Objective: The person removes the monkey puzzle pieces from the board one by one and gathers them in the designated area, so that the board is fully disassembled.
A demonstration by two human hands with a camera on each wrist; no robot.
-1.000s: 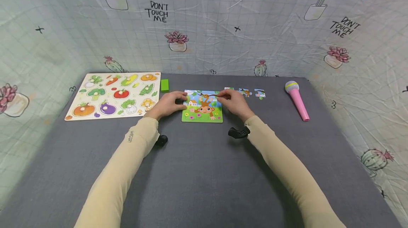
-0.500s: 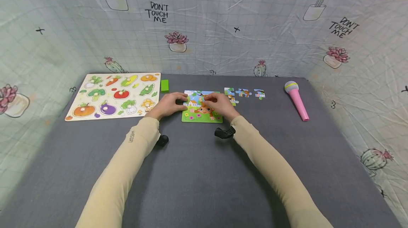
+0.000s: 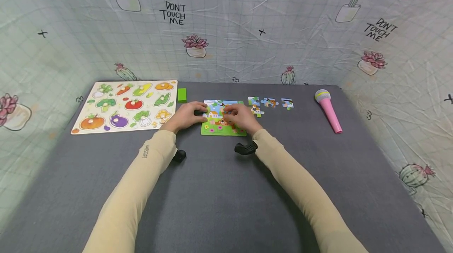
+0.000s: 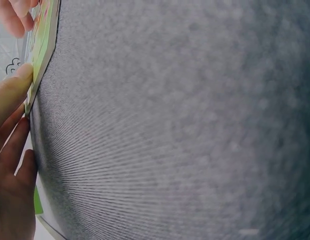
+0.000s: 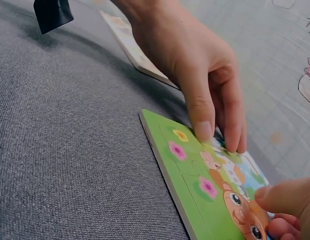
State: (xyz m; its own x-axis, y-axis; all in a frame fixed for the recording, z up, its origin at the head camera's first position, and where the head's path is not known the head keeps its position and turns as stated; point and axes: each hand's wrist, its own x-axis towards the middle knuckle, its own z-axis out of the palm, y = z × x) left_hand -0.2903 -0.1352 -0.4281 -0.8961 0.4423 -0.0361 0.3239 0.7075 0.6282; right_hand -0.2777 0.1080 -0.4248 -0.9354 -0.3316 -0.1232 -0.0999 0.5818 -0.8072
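A small jigsaw puzzle [image 3: 221, 130] lies flat on the dark cloth, its picture a monkey in a garden with flowers and a house. My left hand [image 3: 186, 117] grips its left edge; in the left wrist view the thumb [image 4: 19, 82] lies on its face, fingers along the edge. Over the monkey, my right hand [image 3: 243, 118] has its thumb [image 5: 277, 197] and curled fingers down at the board. Whether a piece sits between them is hidden. Loose puzzle pieces lie just right of the board, including an orange one [image 3: 270, 102] and a green-and-blue one [image 3: 287, 103].
A vegetable peg board [image 3: 124, 105] lies at the left, with a green block [image 3: 182, 95] by its upper right corner. A pink toy microphone [image 3: 329, 112] lies at the far right. Patterned cloth [image 3: 233, 28] rises behind the table.
My right hand has moved left from the puzzle's right edge onto the monkey picture, uncovering loose pieces beside the board. My left hand stays at the left edge.
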